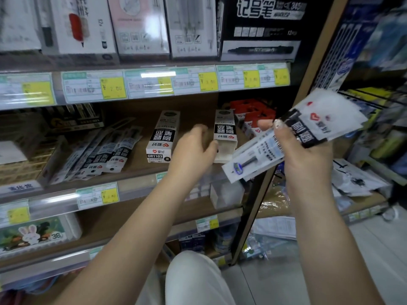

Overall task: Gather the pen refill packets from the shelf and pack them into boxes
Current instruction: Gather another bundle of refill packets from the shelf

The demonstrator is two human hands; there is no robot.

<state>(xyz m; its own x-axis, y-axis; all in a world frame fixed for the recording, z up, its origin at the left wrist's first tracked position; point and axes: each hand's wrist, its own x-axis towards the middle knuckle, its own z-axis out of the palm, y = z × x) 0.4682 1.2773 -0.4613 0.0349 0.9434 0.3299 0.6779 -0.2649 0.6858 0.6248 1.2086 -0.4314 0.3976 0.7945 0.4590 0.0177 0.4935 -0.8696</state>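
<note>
Head view looks down at a wooden shop shelf of stationery. Right hand grips a fanned bundle of pen refill packets, thumb on top and fingers curled beneath, lifted off the shelf to the right, probably so the bundle stays squared and ready to slide into a carton. Left hand reaches toward the open refill box lying on the shelf, its flap end turned toward the person; the fingers are loosely curled and the thumb is touching or just beside the box's near left edge, though blur hides whether it has a firm hold. My guess is the hand means to steady or lift the box for loading. A closed GR1103 box lies just left of that hand. More loose refill packets lean in a row further left on the same shelf, not yet gathered. Red cartons sit behind the open box, and yellow price tags line the shelf edge above.
</note>
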